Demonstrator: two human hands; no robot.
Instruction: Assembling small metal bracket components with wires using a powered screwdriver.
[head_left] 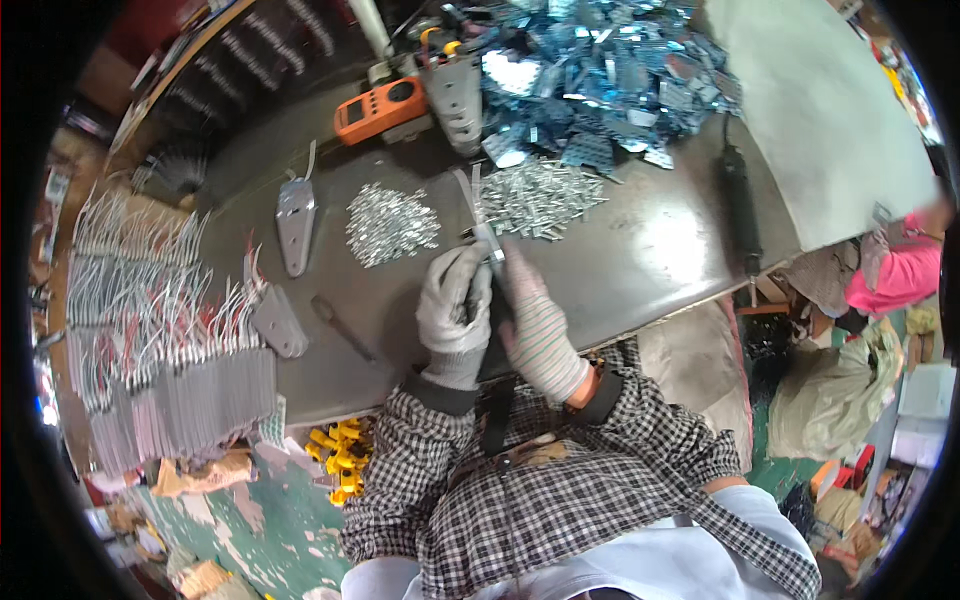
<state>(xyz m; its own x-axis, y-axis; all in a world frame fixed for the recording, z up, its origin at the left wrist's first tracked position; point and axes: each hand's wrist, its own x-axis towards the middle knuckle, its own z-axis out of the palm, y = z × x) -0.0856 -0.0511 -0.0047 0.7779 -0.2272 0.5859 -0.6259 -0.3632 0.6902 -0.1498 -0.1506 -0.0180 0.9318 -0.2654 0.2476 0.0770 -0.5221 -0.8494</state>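
Observation:
My left hand (pixel 456 305), in a pale grey glove, and my right hand (pixel 543 335), in a striped knit glove, meet over the table's front part. Between their fingertips they grip a narrow shiny metal part (pixel 488 240), with a pale strip-like tail pointing away from me. Both hands look closed on it; its lower portion is hidden by the gloves. Just beyond lie a heap of silver screws or rivets (pixel 540 198) and, to its left, a heap of small silver metal pieces (pixel 390 224). A dark slim tool, perhaps a wrench (pixel 343 328), lies left of my left hand.
Grey tapered housings (pixel 295 228) lie leftward, near stacked grey plates with wires (pixel 185 405). An orange meter (pixel 380 110) and a pile of bluish reflective pieces (pixel 610 85) are at the back. A black powered screwdriver (pixel 739 205) lies right. Yellow parts (pixel 343 458) sit below the front edge.

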